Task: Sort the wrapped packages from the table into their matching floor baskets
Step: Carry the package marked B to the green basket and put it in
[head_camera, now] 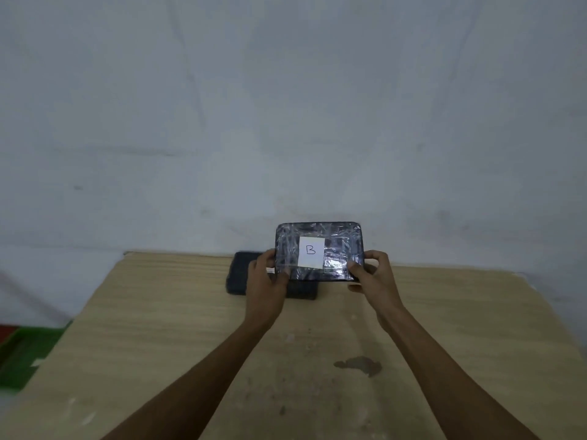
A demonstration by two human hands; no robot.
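Note:
A dark package wrapped in shiny plastic (336,249) is held up above the far part of the table, tilted toward me. Its white label reads "B". My left hand (266,281) grips its left edge and my right hand (371,274) grips its lower right corner. Below and behind it, another dark wrapped package (241,274) lies flat on the wooden table (158,328), partly hidden by my left hand and the held package.
A plain pale wall rises just behind the table. At the far left, below the table's edge, part of a green basket (25,354) shows on the floor, with a sliver of red beside it. A dark stain (359,365) marks the tabletop.

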